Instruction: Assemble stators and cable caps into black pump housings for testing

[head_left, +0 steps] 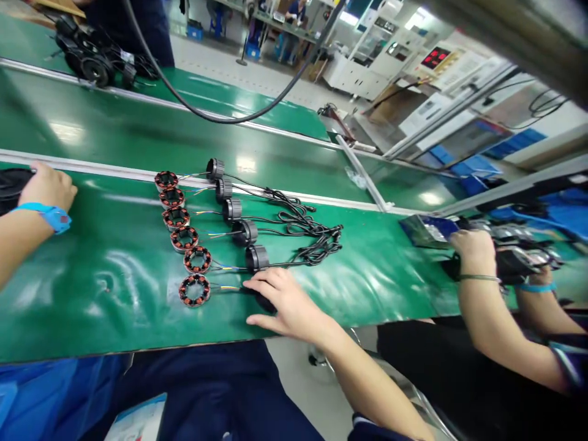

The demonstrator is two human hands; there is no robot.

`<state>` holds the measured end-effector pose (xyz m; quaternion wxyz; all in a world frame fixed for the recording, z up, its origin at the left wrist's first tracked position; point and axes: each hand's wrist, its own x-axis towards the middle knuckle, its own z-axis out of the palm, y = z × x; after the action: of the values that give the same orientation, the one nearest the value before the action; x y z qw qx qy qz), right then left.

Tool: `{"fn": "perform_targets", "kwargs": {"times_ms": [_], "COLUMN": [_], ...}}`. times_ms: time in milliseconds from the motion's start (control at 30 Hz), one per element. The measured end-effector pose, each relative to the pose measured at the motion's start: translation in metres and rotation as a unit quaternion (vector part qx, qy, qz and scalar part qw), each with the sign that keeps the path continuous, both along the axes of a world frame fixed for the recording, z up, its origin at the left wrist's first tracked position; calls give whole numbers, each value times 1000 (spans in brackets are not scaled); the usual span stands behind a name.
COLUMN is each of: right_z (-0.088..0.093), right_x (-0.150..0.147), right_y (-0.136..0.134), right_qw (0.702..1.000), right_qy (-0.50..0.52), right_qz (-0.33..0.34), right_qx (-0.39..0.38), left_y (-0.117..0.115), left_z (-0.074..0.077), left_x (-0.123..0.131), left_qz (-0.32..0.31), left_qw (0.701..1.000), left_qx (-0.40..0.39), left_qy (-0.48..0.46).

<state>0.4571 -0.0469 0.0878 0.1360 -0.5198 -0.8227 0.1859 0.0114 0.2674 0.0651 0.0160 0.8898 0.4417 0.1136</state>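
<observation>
- Green-topped desk (124, 331), workshop setting; red digital display (435, 58) between 1 and 2 o'clock, reckoned from the centre of my view.
- Step in hand, by my judgement: placing or steadying the nearest set at the end of the row. Next move seems to call for squaring its dark piece (264, 300) with the others, without tugging the leads.
- Right hand (285, 301), one: 6 o'clock, partly open, thumb apart from the fingers, touching the dark piece; whether it grips, I cannot tell.
- Left hand (48, 187), one: 9 o'clock, fingers bent, against a black item (11, 184) cut by the view's edge; firmness of hold, I cannot tell.
- Ring coils (184, 237), copper-and-black: six, slanting row at 9 o'clock.
- Black caps (245, 233): five in plain sight, between coils and centre; the dark piece, largely covered, probably a sixth.
- Coloured leads (228, 288): run between coils and caps; too fine to count.
- Black cables (316, 250): bunched near centre; overlapping, number uncertain.
- Co-worker's hands (475, 248): two, 3 o'clock, beside other parts.
</observation>
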Motion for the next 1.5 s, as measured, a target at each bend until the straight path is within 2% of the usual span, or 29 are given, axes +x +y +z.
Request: {"fn": "perform_targets", "kwargs": {"times_ms": [67,133,200,267,333,433,467,533,667,800,867,900,967,1033,1100,1133,1233,1333,1433,1500], "right_z": [2,7,10,8,-3,-23,-29,-37,-42,-46,-47,-47,-47,-46,-45,-46,-49,-48,-35,-21], "right_x": [-6,-10,-13,-15,-17,-23,-26,-34,-50,-58,-56,-54,-50,-46,-45,-46,-52,-58,-63,-68], "right_y": [2,9,20,33,43,47,45,40,28,21,18,17,16,19,27,33,47,48,30,11], "right_qw": [1000,998,988,958,906,791,755,704,651,618,637,665,760,867,940,960,976,971,960,950], "right_qy": [-26,-14,54,148,242,376,413,461,533,574,557,541,492,411,312,267,192,198,231,250], "right_qz": [4,18,51,85,95,67,47,7,-41,-34,-21,-20,-44,-60,-18,20,106,131,156,183], "right_qx": [-7,-52,-133,-229,-333,-478,-508,-540,-539,-536,-533,-514,-424,-274,-135,-86,-14,-24,-25,25], "left_y": [-4,-16,-37,-67,-104,-160,-176,-201,-227,-237,-242,-244,-250,-254,-256,-256,-256,-262,-276,-286], "left_z": [10,22,32,34,28,10,3,-10,-31,-46,-50,-51,-50,-47,-43,-41,-37,-35,-35,-36], "left_x": [-5,0,10,23,34,43,44,47,52,56,57,56,56,54,52,50,41,38,53,73], "left_qz": [23,64,140,213,223,145,125,108,152,213,215,215,221,233,231,223,204,210,239,240], "left_qw": [1000,997,986,968,951,932,925,911,899,890,888,888,890,899,906,907,908,905,893,892], "left_qx": [15,48,86,119,161,226,240,255,238,181,188,196,203,204,226,244,272,258,237,207], "left_qy": [16,24,3,-59,-143,-245,-269,-304,-336,-359,-360,-357,-342,-311,-274,-259,-243,-266,-299,-322]}}
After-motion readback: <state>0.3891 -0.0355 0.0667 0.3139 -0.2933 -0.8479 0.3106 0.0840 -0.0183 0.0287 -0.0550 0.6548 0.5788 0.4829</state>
